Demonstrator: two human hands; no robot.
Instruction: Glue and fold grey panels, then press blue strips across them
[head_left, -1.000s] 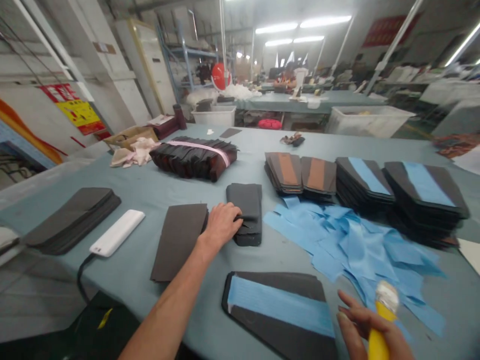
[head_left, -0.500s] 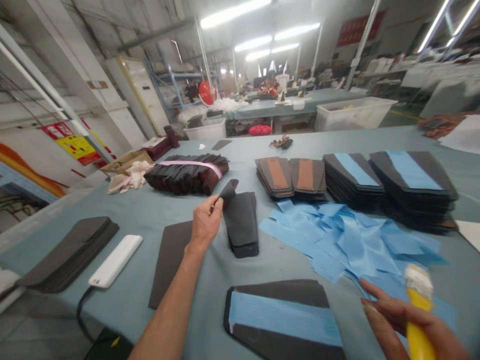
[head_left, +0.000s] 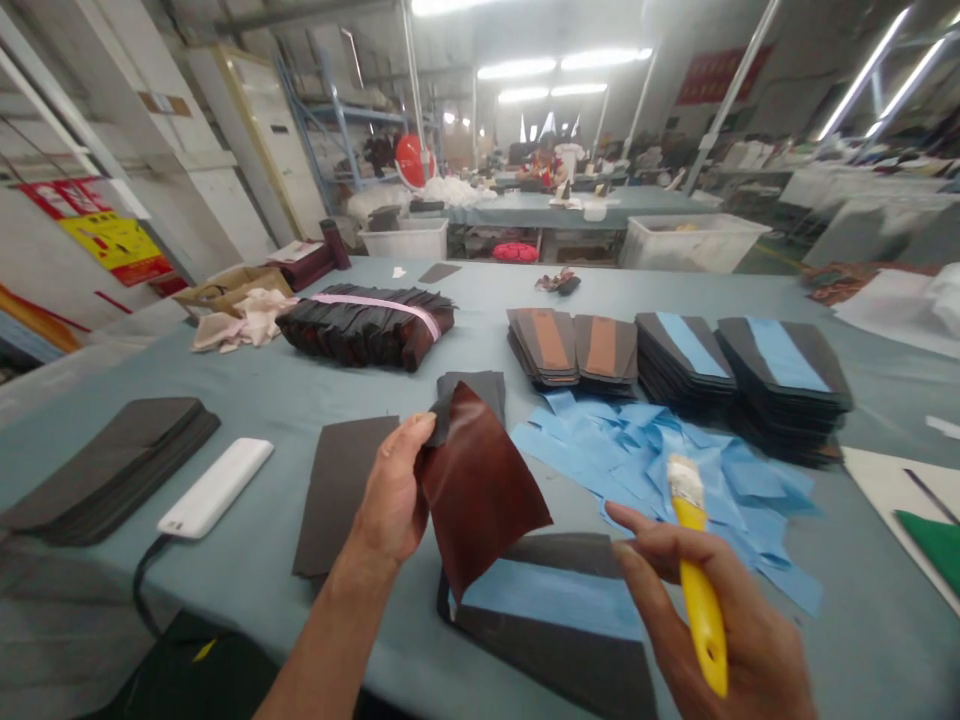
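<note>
My left hand (head_left: pixel 394 490) pinches the upper left edge of a glossy brown leather piece (head_left: pixel 484 485), which hangs over one end of a dark panel (head_left: pixel 555 660) bearing a light blue strip (head_left: pixel 559 597). Behind the leather, a small dark stack (head_left: pixel 487 385) is partly covered. At the lower right, my right hand (head_left: pixel 720 610) holds a brush (head_left: pixel 701 590) with a yellow handle, its pale bristles pointing up over a loose heap of blue strips (head_left: pixel 720 470). The thumb and forefinger of that hand are apart near the panel's right end.
Stacks with brown strips (head_left: pixel 551 340) and blue strips (head_left: pixel 784 355) stand at the back right. A strapped dark bundle (head_left: pixel 360 325) lies back left. Nearer left are a dark stack (head_left: pixel 112 455), a white power bank (head_left: pixel 217 490) with a cable, and a dark sheet (head_left: pixel 341 490).
My left hand has lifted the piece from the small stack and brought it nearer, showing its brown face. My right hand has moved left and up with the brush.
</note>
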